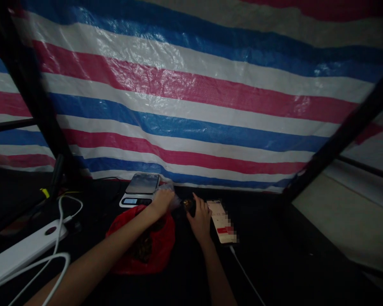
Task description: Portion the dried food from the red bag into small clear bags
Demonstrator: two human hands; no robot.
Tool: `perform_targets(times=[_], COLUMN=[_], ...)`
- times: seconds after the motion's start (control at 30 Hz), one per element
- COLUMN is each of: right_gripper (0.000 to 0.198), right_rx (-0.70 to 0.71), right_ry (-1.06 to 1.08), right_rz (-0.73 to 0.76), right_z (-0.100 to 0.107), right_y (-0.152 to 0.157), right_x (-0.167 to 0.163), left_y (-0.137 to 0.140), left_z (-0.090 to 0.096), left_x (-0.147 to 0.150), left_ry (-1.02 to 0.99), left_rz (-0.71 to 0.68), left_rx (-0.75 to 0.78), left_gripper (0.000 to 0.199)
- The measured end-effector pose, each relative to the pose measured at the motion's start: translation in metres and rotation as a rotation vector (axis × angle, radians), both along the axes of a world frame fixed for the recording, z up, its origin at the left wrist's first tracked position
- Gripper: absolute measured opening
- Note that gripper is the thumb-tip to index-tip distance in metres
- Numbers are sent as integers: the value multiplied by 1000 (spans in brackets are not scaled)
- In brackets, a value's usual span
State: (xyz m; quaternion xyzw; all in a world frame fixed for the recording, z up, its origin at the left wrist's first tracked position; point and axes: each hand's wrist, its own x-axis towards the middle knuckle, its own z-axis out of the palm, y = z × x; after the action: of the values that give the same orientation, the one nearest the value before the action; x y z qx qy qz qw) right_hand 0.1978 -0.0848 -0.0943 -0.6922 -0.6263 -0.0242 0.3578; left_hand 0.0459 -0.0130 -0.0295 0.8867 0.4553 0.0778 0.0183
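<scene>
My left hand (164,200) reaches over a red plastic bag (164,250) with small brownish pieces (143,248) inside. Its fingers are closed on a thin clear plastic bag (175,199) beside the scale. To the right, my right hand (200,217) has its thumb and fingers apart. Next to its fingertips lies a little cluster of brown-gold pieces (187,205); in the dim light I cannot make out what they are.
A white digital scale (143,185) with a lit display stands behind the red bag. A lit phone (221,221) with a white cable lies right of my right hand. At left are a white power strip (25,255) and looping cords. A striped tarp (191,93) hangs behind.
</scene>
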Motion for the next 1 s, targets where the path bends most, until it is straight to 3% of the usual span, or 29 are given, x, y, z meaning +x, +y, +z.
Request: perform_targets(times=[0.17,0.27,0.37,0.47,0.53,0.67,1.0], right_gripper=[68,61,41,28,23,18,16], right_rx=[73,159,233,216,204,139,12], right_ry=[7,91,265,496,611,739,997], right_rz=[-4,1,91,238,244,247,355], right_z=[17,26,33,34,31,23,19], right_y=[-12,-21,-28,-30,-28,-21,-14], right_x=[-8,-15,-26,-35,-37,-34,-35], left_y=[-8,-21,-39,-54,-59,-58,-55], left_z=[18,22,20,12,5,-7,-13], left_x=[-23,-28,-21,-11,-6,-6,-22], left_ry=[-13,-110,-233,-312,-300,-257,-677], left_rz=[196,269,194,30,-60,-89,-213], left_rx=[92,104,73,22,-16,-55,-280], left_gripper=[25,26,25,23,21,19,16])
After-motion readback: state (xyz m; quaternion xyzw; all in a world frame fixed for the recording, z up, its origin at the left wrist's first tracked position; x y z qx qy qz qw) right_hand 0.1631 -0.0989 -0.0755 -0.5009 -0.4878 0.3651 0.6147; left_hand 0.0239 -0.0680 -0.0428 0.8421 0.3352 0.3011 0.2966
